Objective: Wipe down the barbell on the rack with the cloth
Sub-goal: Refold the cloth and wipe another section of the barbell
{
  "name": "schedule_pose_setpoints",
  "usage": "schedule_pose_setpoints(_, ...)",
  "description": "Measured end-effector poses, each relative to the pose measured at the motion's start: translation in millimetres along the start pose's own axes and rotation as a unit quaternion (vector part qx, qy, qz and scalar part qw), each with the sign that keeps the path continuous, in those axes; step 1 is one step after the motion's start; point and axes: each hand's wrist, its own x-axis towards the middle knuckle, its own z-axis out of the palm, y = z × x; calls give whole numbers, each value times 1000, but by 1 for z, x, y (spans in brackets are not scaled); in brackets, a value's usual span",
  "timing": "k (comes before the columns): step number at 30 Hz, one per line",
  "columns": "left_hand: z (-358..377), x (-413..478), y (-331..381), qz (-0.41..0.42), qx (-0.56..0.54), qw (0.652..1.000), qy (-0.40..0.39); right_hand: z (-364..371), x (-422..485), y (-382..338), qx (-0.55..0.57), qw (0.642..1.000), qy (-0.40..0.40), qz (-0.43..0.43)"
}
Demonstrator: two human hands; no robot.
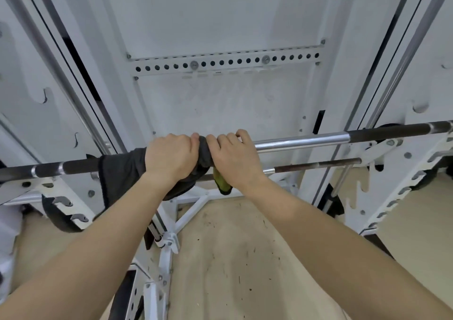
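At the middle of the rack, the barbell lies across the white uprights, running from low on the left to higher on the right. Both hands sit on it side by side near its centre. The left hand closes its grip over the dark grey cloth, which is wrapped around the bar; a loose length of that cloth hangs down on the left of the wrist, draped over the dark knurled section. The right hand closes its grip around the bar and the bunched end of the cloth just beside the left hand, the two nearly touching, with a yellow-green corner of fabric poking out below its palm. Whether that corner belongs to the same cloth or to a second one cannot be told.

By judgement, the wipe is under way and roughly at mid-bar. To the right of the hands the smooth chrome stretch looks bright and clean, though the frame cannot prove it has been wiped. Beyond it, the dark knurled part near the right upright shows no cloth on it. On the left, the knurled part and the collar rings lie outside the cloth's wrap. What seems left: sliding the wrapped cloth along toward both ends, over the knurling and sleeves.
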Motion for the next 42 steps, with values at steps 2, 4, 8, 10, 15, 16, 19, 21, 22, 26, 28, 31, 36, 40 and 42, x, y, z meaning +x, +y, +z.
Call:
schedule_pose_setpoints(2,0,6,11,10,1,1000,8,3,-6,17,-14,999,35,0)
schedule_pose_setpoints(4,-1,15,33,22,9,1000,8,7,-16,38,-18,998,55,0)
schedule_pose_setpoints(8,-9,38,96,29,3,999,19,8,-43,100,-33,997,68,-11)
schedule_pose_setpoints(10,-15,50,130,22,-6,999,28,5,-58,135,-42,997,63,-13)
schedule_pose_setpoints(15,-34,94,240,13,-31,999,32,-3,-108,246,-60,998,33,-9)
schedule_pose_setpoints(16,-40,105,264,13,-40,999,27,-6,-118,269,-67,997,21,-7)
schedule_pose_setpoints(19,-54,132,327,8,-79,997,6,-14,-144,328,-82,997,-11,7)
schedule_pose_setpoints(21,-60,145,358,-1,-94,996,2,-17,-158,361,-86,996,-28,10)
schedule_pose_setpoints(22,-62,149,369,-3,-93,996,5,-19,-164,374,-86,996,-38,8)
schedule_pose_setpoints(26,-72,163,410,21,-96,995,-1,-29,-186,417,-71,994,-70,35)
schedule_pose_setpoints(28,-76,167,421,36,-102,994,-11,-31,-194,429,-66,994,-61,65)
schedule_pose_setpoints(31,-73,165,414,68,-91,994,-4,-25,-191,412,-32,989,-40,137)
schedule_pose_setpoints(36,-65,144,362,103,-50,993,-7,-26,-169,358,26,980,-35,192)
schedule_pose_setpoints(40,-54,121,308,51,-28,998,8,-33,-135,296,70,984,-99,129)
schedule_pose_setpoints(42,-49,113,288,12,-47,998,32,-31,-124,267,78,986,-97,109)
